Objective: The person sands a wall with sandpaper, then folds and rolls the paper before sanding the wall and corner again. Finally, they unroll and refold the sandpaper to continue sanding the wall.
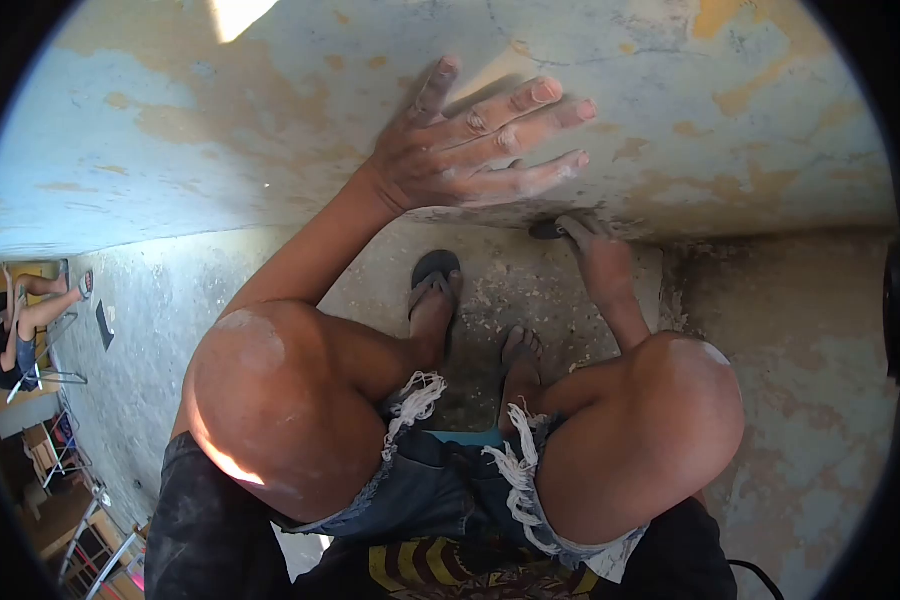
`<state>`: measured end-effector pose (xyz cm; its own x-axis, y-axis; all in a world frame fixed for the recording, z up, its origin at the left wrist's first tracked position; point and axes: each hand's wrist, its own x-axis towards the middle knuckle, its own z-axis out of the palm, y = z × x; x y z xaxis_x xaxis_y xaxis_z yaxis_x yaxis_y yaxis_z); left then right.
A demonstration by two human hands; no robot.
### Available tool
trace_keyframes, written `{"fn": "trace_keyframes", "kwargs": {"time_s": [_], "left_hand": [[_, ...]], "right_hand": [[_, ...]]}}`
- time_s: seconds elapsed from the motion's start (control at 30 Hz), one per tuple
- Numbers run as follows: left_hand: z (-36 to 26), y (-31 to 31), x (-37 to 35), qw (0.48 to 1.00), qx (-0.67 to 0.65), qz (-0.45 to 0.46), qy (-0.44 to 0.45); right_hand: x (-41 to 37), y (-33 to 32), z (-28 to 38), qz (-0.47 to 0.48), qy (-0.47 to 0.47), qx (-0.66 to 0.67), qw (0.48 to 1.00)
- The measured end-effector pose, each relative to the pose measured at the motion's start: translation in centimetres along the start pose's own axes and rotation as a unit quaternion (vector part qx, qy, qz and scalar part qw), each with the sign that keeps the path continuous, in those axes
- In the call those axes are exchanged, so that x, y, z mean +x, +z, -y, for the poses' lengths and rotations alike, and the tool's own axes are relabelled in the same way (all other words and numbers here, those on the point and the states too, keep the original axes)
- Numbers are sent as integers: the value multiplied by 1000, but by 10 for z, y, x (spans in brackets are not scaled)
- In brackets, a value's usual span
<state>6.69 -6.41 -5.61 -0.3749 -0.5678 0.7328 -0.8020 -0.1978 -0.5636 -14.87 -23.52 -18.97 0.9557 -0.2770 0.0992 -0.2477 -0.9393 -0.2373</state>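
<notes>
Across the top, a pale blue-grey painted wall, worn through in ochre-tan patches, with a thin crack near the upper middle. Along its foot, dark, dirty staining. On the right, a second, mottled grey-brown wall, with a dark brown band next to the corner. Below, a rough grey concrete floor, scuffed and sprinkled with pale flecks, and a small dark flat piece lying on it. At the far left, silvery metal-framed furniture and brown wooden-looking pieces, perhaps chairs and desks, too distorted to tell. High on the wall, a bright patch of light.
</notes>
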Motion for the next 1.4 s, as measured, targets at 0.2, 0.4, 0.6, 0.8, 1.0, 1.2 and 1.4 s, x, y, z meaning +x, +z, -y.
{"fn": "trace_keyframes", "kwargs": {"time_s": [0.2, 0.4, 0.6, 0.8, 1.0, 1.2, 1.4], "left_hand": [[2, -3, 1, 1000, 10, 4, -12], [4, -5, 1, 1000, 21, 12, -6], [5, -4, 1, 999, 21, 25, -30], [3, 0, 2, 999, 17, 30, -18], [-2, 0, 3, 999, -3, 32, -19], [-9, 3, 3, 998, -15, 23, -64], [-12, 6, -2, 997, -20, 4, -75]], "right_hand": [[-2, -17, 6, -148, 62, 50, 986], [2, -16, 10, -124, 45, 88, 987], [0, 4, -1, -107, 35, 56, 992], [2, 26, -10, -117, 9, 26, 993], [-4, 44, -14, -34, 26, 42, 998], [-14, 62, -31, -30, 10, 21, 999], [-15, 58, -47, -58, -17, -47, 997]]}}
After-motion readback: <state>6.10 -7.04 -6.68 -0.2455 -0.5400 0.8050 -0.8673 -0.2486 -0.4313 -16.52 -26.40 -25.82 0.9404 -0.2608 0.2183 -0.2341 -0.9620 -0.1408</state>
